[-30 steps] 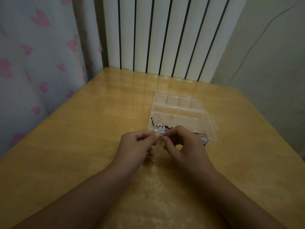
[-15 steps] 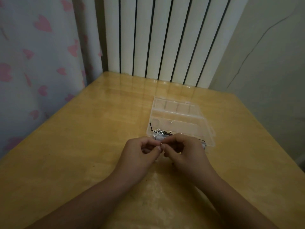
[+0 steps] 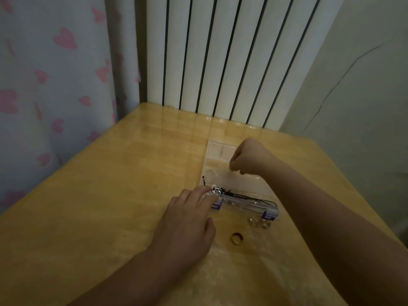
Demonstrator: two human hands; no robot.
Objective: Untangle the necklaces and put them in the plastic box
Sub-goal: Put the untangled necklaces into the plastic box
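here, the left hand (image 3: 187,219) is resting flat-fingered against the plastic box (image 3: 237,184) by the necklaces (image 3: 240,195); the right hand (image 3: 249,156) is hovering fisted, contents unclear

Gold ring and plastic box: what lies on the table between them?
Head view: bare tabletop between the gold ring and the plastic box; two silver rings sit further right.

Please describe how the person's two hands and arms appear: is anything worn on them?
The left hand and right hand are bare, with no gloves. Both forearms are uncovered as far as the frame shows; no sleeve, watch or bracelet is visible. I see no ring on the visible fingers, though the light is dim.
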